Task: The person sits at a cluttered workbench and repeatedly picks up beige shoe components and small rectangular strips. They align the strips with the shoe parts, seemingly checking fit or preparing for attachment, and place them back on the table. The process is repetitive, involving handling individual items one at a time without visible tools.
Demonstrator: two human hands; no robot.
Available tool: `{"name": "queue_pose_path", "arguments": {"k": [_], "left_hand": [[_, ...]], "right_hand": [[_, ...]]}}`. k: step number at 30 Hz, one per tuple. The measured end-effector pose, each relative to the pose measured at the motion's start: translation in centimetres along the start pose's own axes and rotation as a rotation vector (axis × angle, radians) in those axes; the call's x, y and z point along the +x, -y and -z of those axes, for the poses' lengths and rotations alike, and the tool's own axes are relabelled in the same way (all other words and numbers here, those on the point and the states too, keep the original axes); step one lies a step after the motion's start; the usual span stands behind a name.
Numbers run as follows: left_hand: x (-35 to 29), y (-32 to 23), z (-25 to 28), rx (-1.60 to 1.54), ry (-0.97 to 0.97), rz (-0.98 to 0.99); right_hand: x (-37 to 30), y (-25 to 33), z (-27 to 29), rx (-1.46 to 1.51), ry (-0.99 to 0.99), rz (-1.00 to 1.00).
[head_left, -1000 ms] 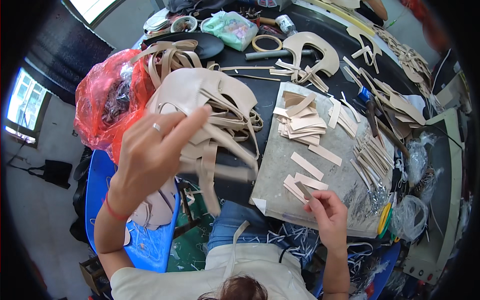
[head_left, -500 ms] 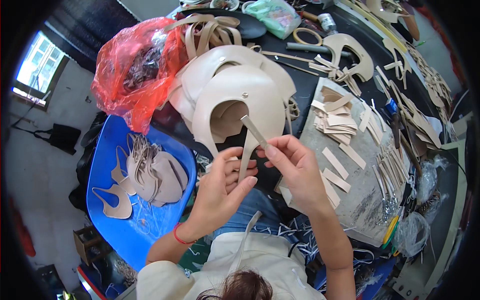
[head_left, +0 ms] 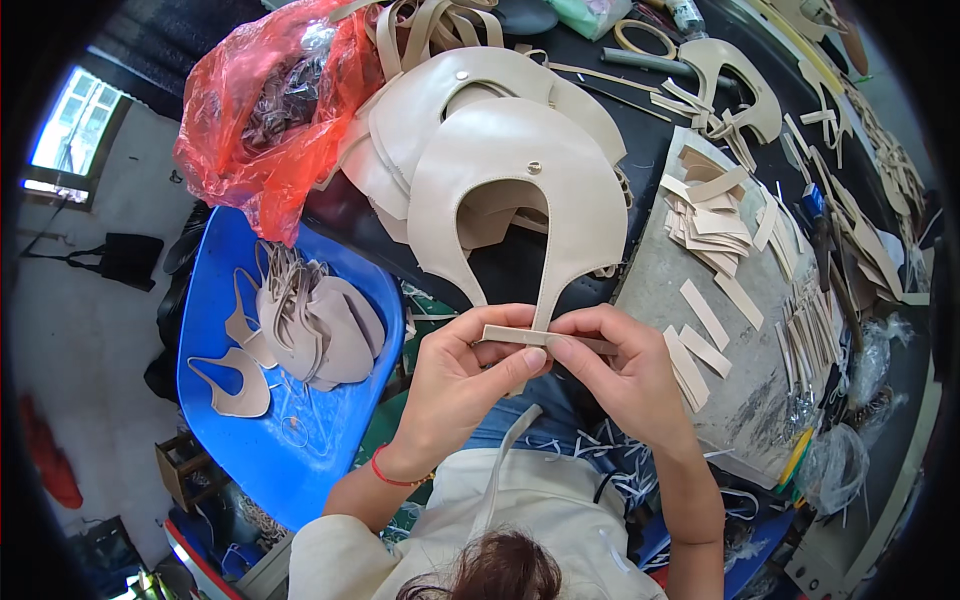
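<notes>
A beige leather-like panel (head_left: 585, 215), horseshoe-shaped with a small metal snap, lies in front of me, its narrow right leg pointing toward my body. Across the tip of that leg runs a short beige strip (head_left: 505, 334). My left hand (head_left: 465, 375) pinches the strip between thumb and fingers just left of the leg. On the other side, my right hand (head_left: 625, 370) is closed on the strip with its thumb by the leg's tip. Fingers partly cover where strip and leg meet. More similar panels (head_left: 500, 65) are stacked behind.
At left, a blue plastic tub (head_left: 215, 310) holds smaller beige pieces. A red plastic bag (head_left: 220, 130) stands beyond it. The grey board (head_left: 745, 385) on the right carries loose strips (head_left: 715, 230). Tape roll (head_left: 640, 38) and scraps sit at the back.
My right hand has brought the strip down, turning it crosswise over the leg's tip. My left hand has closed from a loose curl onto it. The view has shifted slightly.
</notes>
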State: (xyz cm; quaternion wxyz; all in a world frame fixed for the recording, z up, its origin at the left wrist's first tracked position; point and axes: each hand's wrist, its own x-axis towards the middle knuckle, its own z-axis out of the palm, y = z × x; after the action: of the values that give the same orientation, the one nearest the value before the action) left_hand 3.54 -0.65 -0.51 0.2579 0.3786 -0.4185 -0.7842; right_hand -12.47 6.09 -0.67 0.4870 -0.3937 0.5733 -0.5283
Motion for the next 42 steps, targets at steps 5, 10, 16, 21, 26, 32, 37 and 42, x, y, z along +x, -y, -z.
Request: {"name": "queue_pose_path", "arguments": {"k": [5,10,16,21,26,32,37,42], "left_hand": [[0.0,0.0,0.2,0.010,0.017,0.012],[-0.4,-0.2,0.3,-0.022,0.054,-0.025],[-0.3,-0.2,0.3,-0.051,-0.008,0.007],[-0.4,0.6,0.5,-0.024,-0.107,-0.004],[-1.0,0.9,0.1,0.046,-0.067,-0.020],[-0.8,1.2,0.3,0.074,-0.028,-0.027],[-0.7,1.5,0.0,0.088,-0.013,-0.015],[-0.8,1.5,-0.3,0.085,-0.011,-0.018]], "right_hand": [[0.1,-0.4,0.2,-0.055,0.020,0.013],[0.1,-0.3,0.0,0.043,0.029,-0.013],[-0.2,-0.7,-0.4,0.081,0.042,-0.032],[-0.6,-0.6,-0.4,0.049,0.039,-0.012],[-1.0,-0.4,-1.3,-0.051,-0.024,0.029],[-1.8,0.9,-2.2,-0.198,-0.232,0.015],[-2.1,0.8,-1.3,-0.282,-0.195,0.125],[-2.0,0.8,-1.0,-0.269,-0.163,0.103]]}}
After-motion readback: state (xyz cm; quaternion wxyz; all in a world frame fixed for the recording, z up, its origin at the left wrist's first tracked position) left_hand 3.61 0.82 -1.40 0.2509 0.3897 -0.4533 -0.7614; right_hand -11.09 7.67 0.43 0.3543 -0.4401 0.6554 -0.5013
